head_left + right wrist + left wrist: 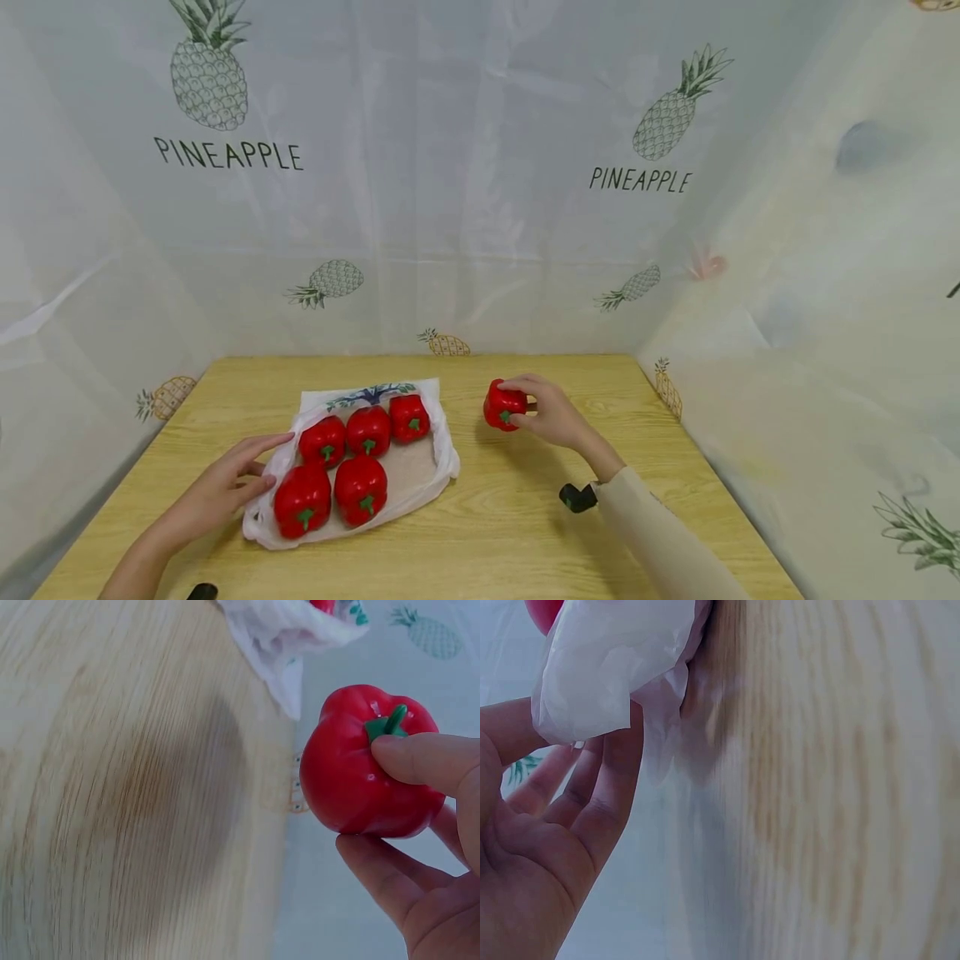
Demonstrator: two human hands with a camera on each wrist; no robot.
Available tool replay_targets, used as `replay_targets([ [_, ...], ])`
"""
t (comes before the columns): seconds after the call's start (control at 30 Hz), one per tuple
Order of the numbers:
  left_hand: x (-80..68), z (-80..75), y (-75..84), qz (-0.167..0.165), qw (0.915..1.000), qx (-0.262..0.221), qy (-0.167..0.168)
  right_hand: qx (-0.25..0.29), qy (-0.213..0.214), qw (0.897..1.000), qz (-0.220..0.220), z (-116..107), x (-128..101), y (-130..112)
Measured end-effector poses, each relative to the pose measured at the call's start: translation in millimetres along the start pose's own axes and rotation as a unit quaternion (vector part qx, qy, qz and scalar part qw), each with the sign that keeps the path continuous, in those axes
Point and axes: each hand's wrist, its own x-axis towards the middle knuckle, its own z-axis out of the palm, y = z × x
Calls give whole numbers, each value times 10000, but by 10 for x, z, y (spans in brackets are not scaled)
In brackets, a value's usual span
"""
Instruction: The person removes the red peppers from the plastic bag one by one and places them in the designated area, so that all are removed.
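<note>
A red bell pepper [498,406] with a green stem is in my right hand [553,413], held off the table. The right wrist view shows the thumb beside the stem of this pepper [351,784] and fingertips against its opposite side. A white plastic bag [447,457] lies spread at the left with its sides rolled down. Several red bell peppers [362,490] sit inside it in two rows. My left hand [213,493] holds the bag's left edge; in the left wrist view, the crumpled plastic [611,671] lies between thumb and fingers.
The wooden table [480,533] carries the bag on its left half. A pale curtain [465,208] printed with pineapples hangs behind the table and along both sides. A black wrist-camera piece [577,498] juts out by the right sleeve [660,533].
</note>
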Motion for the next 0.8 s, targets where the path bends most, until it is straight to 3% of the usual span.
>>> replay_targets([
  [0.8,5,0,-3,-155,9999,52,10,-150,-374,9989,235,30,124,311],
])
